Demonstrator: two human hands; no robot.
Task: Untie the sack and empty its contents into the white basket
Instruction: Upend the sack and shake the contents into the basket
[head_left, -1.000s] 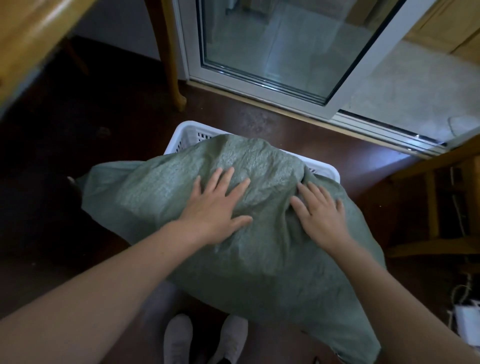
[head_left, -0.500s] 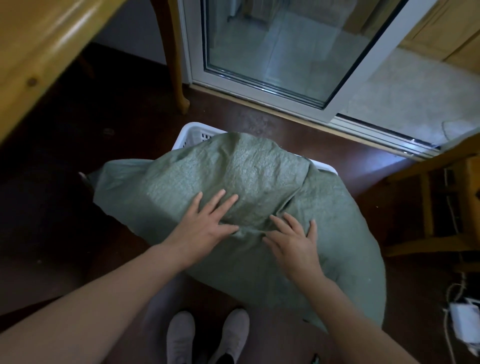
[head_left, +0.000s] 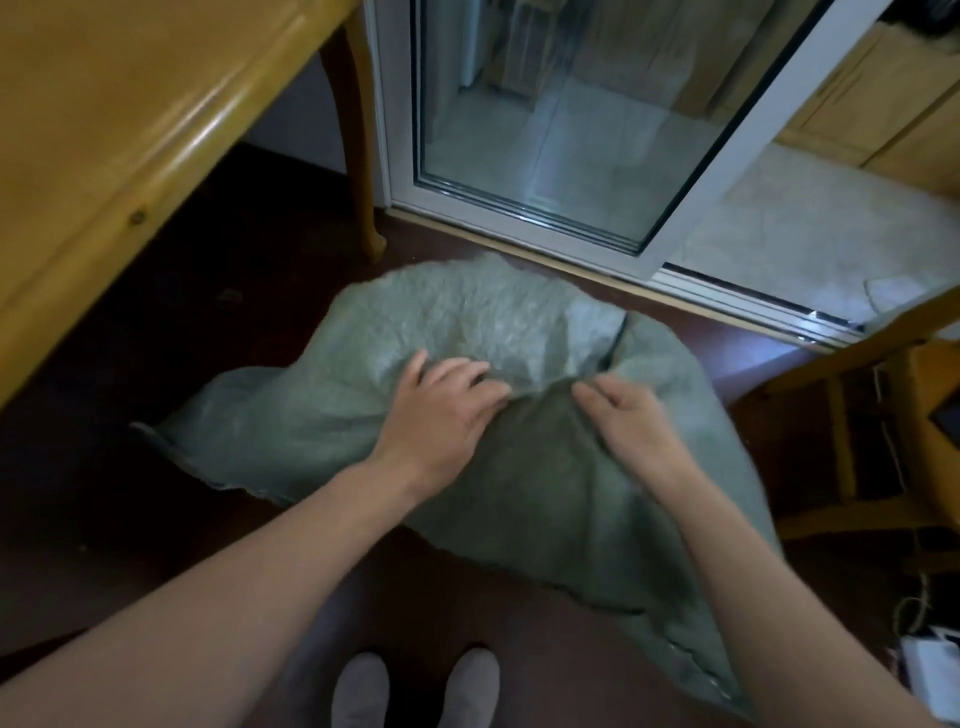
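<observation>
So the green woven sack (head_left: 467, 415) is draped in a big heap on the dark floor (head_left: 156, 519), just near of the sliding glass door (head_left: 545, 145) and right of the wooden table (head_left: 104, 130). It spreads out wide — one corner trails off to the left, another runs down toward the near right. The white basket isn't visible at all here; I'd guess it sits under the heap, but can't tell from this view.

Both hands are on top of the sack, close together near the middle. The left hand (head_left: 441, 410) has its fingers curled and bunching the fabric. The right hand (head_left: 634, 421) looks like it's pinching a fold between thumb and fingers, though there's some blur so I wouldn't swear to how tight that grip is.

Step-wise this reads like the emptying part — gathering up cloth to lift the sack. Can't see any tie or the sack's mouth. The next move probably calls for a firm hold on the bunched fabric and a lift upward so whatever's inside slides out, without scattering past the basket.
</observation>
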